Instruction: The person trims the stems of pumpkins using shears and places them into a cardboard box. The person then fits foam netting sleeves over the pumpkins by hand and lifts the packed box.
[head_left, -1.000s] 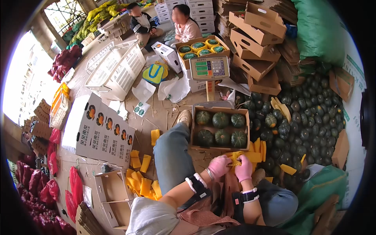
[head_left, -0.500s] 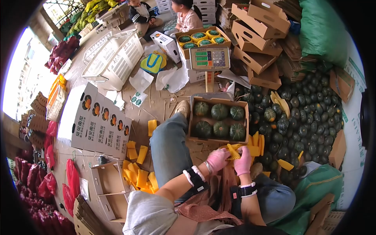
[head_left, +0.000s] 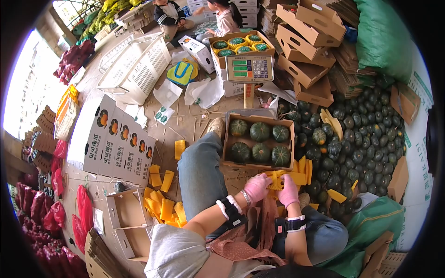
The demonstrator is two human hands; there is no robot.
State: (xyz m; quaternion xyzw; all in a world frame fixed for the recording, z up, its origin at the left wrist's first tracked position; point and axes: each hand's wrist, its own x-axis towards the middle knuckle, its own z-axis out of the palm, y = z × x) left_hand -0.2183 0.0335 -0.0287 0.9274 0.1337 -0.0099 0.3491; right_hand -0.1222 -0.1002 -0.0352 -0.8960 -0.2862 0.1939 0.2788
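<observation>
In pink gloves, my left hand [head_left: 257, 189] and my right hand [head_left: 288, 191] are close together in front of my lap. Between them they grip a yellow foam net sleeve [head_left: 276, 179], the fingers of both closed on it. Just beyond is an open cardboard box [head_left: 293, 139] holding two rows of dark green pumpkins [head_left: 260, 132], on a scale with a lit display [head_left: 249, 69]. More yellow foam sleeves [head_left: 302, 172] lie by the box's near right corner, and another pile [head_left: 166, 208] is on the floor left of my knee.
A large heap of green pumpkins [head_left: 357, 143] spreads on the right. Stacked cardboard trays [head_left: 310, 55] rise behind it. Printed white boxes [head_left: 118, 143] and a white plastic crate [head_left: 134, 74] stand on the left. Two people [head_left: 222, 23] sit at the back.
The foam sleeve between my hands looks more spread out and flatter than before. My hands have barely shifted. At the back, one person has leaned and extended an arm.
</observation>
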